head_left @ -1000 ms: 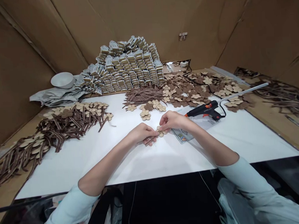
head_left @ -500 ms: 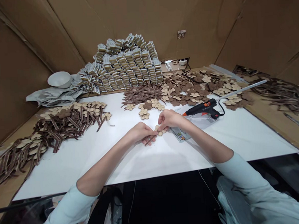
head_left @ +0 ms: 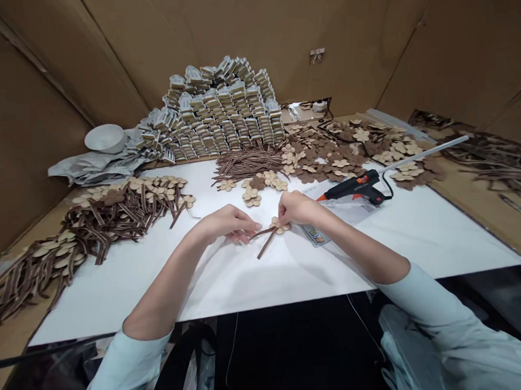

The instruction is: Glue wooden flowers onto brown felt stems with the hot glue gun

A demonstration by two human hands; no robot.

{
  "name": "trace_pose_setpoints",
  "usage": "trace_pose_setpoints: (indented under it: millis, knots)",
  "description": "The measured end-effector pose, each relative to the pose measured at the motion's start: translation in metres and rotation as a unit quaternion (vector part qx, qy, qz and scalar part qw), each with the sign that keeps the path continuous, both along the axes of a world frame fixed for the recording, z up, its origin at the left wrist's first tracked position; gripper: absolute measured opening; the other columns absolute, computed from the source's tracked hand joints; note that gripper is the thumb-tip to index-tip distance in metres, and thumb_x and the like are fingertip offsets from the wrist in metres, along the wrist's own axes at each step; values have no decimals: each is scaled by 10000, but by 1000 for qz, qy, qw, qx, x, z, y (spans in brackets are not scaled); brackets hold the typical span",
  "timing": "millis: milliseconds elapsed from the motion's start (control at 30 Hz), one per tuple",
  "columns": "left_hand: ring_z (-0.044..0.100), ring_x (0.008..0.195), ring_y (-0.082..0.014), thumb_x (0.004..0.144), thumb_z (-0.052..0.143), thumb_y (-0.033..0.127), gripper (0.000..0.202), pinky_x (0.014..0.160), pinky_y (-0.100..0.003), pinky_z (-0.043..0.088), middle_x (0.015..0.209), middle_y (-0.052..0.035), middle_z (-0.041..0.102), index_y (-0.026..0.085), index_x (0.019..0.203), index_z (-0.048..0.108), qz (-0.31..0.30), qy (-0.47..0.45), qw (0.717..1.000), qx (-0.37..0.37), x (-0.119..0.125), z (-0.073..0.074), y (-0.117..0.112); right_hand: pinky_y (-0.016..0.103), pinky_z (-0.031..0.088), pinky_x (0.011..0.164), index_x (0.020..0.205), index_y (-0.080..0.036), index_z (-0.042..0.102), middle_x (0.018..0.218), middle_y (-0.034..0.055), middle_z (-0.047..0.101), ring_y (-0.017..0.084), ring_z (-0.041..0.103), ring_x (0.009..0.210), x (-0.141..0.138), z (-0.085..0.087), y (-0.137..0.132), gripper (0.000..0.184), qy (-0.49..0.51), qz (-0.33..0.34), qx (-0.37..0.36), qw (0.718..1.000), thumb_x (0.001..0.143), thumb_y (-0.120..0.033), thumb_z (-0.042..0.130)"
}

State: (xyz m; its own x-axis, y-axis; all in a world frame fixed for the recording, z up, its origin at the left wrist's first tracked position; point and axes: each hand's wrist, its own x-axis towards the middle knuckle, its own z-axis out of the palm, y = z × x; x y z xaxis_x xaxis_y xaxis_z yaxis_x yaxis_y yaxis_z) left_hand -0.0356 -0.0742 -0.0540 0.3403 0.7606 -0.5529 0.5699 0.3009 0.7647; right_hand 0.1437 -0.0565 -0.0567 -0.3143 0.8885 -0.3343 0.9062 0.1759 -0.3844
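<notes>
One thin wooden flower (head_left: 280,225) is pinched by the right hand (head_left: 299,209) on the white worktop (head_left: 117,298). Two soft ribbon strips (head_left: 266,242) are attached below it; whether they are gripped by the curled fingers of the left hand (head_left: 224,223) cannot be told. The flower is judged light and stiff, best held by its petal edges.

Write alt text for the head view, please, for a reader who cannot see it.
The right hand pinches a small wooden flower; brown striped ribbon strips run from it toward the left hand. A glue gun lies to the right.
</notes>
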Motion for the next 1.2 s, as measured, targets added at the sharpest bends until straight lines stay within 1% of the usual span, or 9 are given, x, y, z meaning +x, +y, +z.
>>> trace_pose_setpoints:
  millis: [67, 200, 300, 367, 500, 633, 733, 1000, 1200]
  knots:
    - [551, 511, -110, 520, 728, 412, 332, 450, -190, 380, 541, -32, 616, 115, 659, 678, 10, -5, 999, 34, 1, -3, 0, 223, 382, 531, 582, -161, 595, 646, 47, 612, 144, 555, 638, 4, -3, -1, 85, 13, 20, 11, 1000, 588, -209, 665]
    - [444, 425, -74, 547, 709, 409, 370, 411, -192, 325, 487, 2, 573, 113, 764, 669, -29, -12, 998, 59, 10, -14, -1, 192, 374, 514, 614, -163, 573, 574, 4, 596, 100, 539, 562, 13, -8, -4, 28, 117, 50, 0, 992, 635, -172, 589]
    - [395, 410, -61, 539, 720, 375, 410, 400, -193, 280, 513, 15, 581, 113, 844, 638, -9, -19, 996, 86, 15, -21, -2, 187, 370, 478, 656, -161, 527, 554, -14, 581, 86, 530, 496, 18, -8, -4, 53, 206, 10, -33, 978, 628, -147, 570]
    - [399, 430, -59, 532, 725, 358, 422, 420, -193, 280, 555, 18, 594, 120, 866, 628, 17, -38, 993, 107, 17, -24, -2, 184, 347, 449, 691, -172, 480, 543, -35, 558, 81, 510, 469, 19, -8, -3, 125, 261, -11, -22, 965, 622, -169, 584]
    - [359, 441, -53, 572, 696, 367, 346, 427, -203, 248, 567, 26, 563, 130, 823, 662, 36, -85, 989, 115, 17, -24, -1, 182, 314, 449, 718, -185, 420, 545, -51, 535, 76, 485, 474, 20, -7, 0, 233, 340, 0, 8, 940, 614, -243, 620]
    - [260, 415, -53, 610, 665, 372, 254, 410, -221, 180, 419, 54, 387, 132, 694, 676, 41, -110, 987, 108, 16, -17, -3, 186, 307, 468, 725, -184, 399, 560, -51, 530, 73, 488, 494, 21, -6, 0, 279, 400, 27, -5, 916, 608, -270, 636]
    - [259, 417, -58, 624, 649, 367, 242, 418, -228, 176, 397, 58, 332, 127, 651, 665, 48, -116, 986, 112, 17, -14, -4, 187, 297, 463, 723, -182, 389, 542, -60, 513, 65, 468, 481, 20, -4, -2, 302, 425, 25, -25, 905, 608, -294, 645]
    - [274, 433, -65, 628, 627, 409, 280, 436, -227, 191, 420, 54, 357, 131, 652, 653, 67, -93, 982, 153, 16, -16, -3, 185, 296, 415, 831, -170, 468, 523, -62, 480, 67, 444, 470, 18, 8, -7, 292, 426, -13, -46, 903, 682, -393, 582]
    - [268, 438, -63, 612, 630, 411, 291, 439, -228, 180, 440, 48, 393, 127, 666, 657, 76, -90, 982, 151, 14, -16, -3, 187, 244, 397, 858, -170, 459, 494, -89, 471, 45, 368, 410, 13, 3, -7, 360, 437, -40, -65, 896, 592, -314, 655]
